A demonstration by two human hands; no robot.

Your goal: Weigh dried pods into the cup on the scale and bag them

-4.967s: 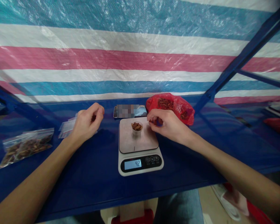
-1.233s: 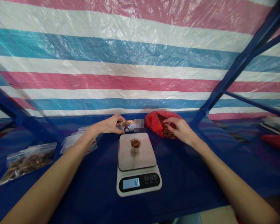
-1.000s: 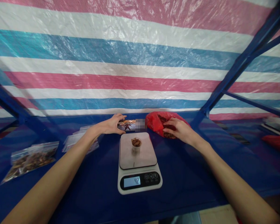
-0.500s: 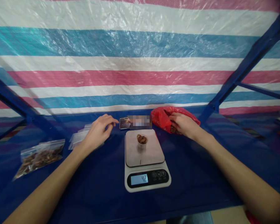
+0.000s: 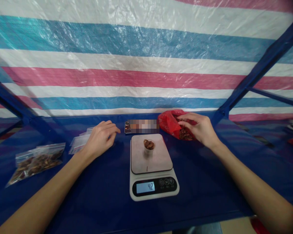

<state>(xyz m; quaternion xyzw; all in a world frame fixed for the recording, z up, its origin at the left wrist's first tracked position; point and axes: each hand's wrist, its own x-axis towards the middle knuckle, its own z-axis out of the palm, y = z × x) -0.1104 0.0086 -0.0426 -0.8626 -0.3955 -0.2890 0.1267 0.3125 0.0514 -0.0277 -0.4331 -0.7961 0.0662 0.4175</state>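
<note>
My right hand (image 5: 199, 127) is at the mouth of a red plastic bag (image 5: 168, 125), thumb and fingers apart over the brown dried pieces (image 5: 185, 134) inside. I see nothing gripped between its fingertips. My left hand (image 5: 103, 136) rests on the blue table with fingers loosely bent and nothing in them, beside some clear zip bags (image 5: 79, 142). Between the hands is a white kitchen scale (image 5: 154, 191) with a steel top, its display reading 4.2. A small cup (image 5: 149, 151) heaped with brown pieces stands on the scale.
A filled zip bag (image 5: 37, 162) of brown pieces lies at the left. Behind the scale is a flat dark box (image 5: 127, 127), partly blurred out. Blue metal struts (image 5: 244, 81) rise at both sides, and a striped plastic sheet (image 5: 136, 78) hangs behind.
My right hand has drawn back a little from inside the red bag, and its fingers have spread, uncovering more pieces. The left hand has barely moved. The display still reads 4.2.
</note>
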